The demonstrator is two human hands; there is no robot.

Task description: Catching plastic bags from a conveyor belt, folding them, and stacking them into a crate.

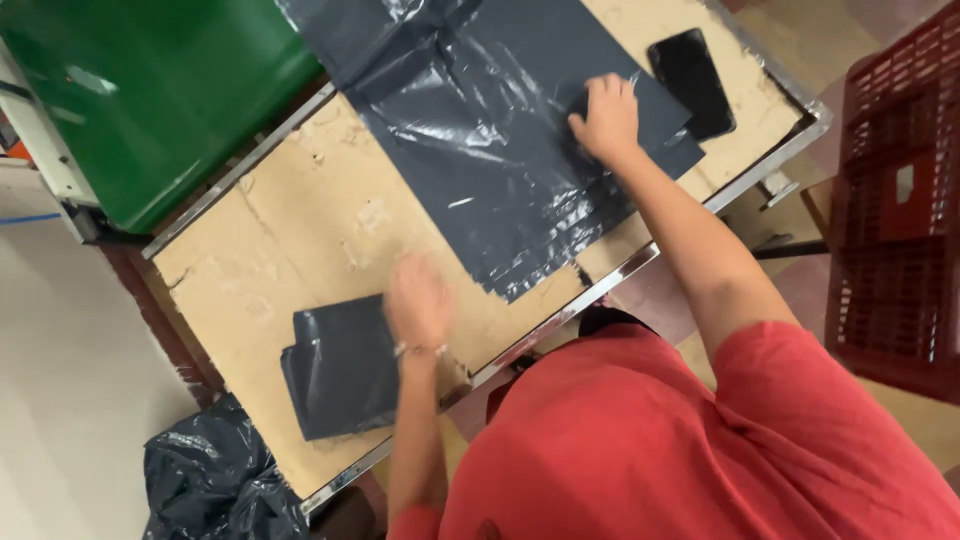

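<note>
**Two hands on dark plastic bags at a worn worktable**

The fingers of the right hand are curled and pressed down on the top sheet of a stack of dark grey plastic bags, pinching or pushing the film near its far corner; whether a fold is held between the fingertips cannot be told. The left hand is blurred, palm down with fingers loosely together, at the right edge of a folded dark bag; it appears to touch that bag, though a grip cannot be made out. A thin bracelet circles the left wrist.

The flat stack lies across the far middle of the table, one glossy end hanging over the far edge. The folded bag lies near the table's near-left corner, well apart from the stack. A black phone lies just beside the stack. The tabletop is scuffed tan board in a metal frame.

Beyond the table stands a green bin; a red plastic crate is at the right; a crumpled dark bag lies on the floor.
</note>
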